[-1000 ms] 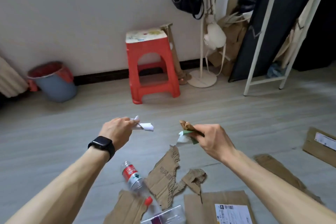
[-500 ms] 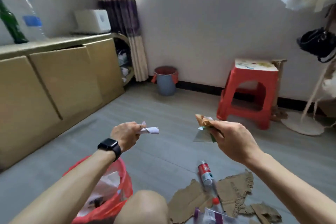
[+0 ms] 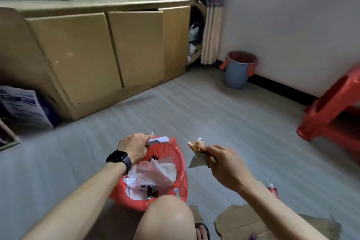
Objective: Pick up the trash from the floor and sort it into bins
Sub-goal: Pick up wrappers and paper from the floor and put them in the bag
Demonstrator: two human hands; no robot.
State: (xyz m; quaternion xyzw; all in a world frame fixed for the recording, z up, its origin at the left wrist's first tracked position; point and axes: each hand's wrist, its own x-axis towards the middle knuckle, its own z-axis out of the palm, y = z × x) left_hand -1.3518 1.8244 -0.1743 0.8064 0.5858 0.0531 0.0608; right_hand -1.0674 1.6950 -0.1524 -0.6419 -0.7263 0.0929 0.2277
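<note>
— Where are the hands?
— On the head camera, my left hand (image 3: 136, 147) is over the far rim of the red-lined bin (image 3: 181, 169), fingers curled round a folded white paper (image 3: 158, 140).
— And the other?
— My right hand (image 3: 224, 163) is just right of that bin, apart from the left, pinching crumpled brown and green wrappers (image 3: 197, 152).
— Anything else?
— White papers (image 3: 152, 175) lie inside the bin. Torn cardboard (image 3: 239, 220) and a red-labelled bottle (image 3: 272, 192) lie right of it. A blue bin (image 3: 236, 74) stands well beyond it.
</note>
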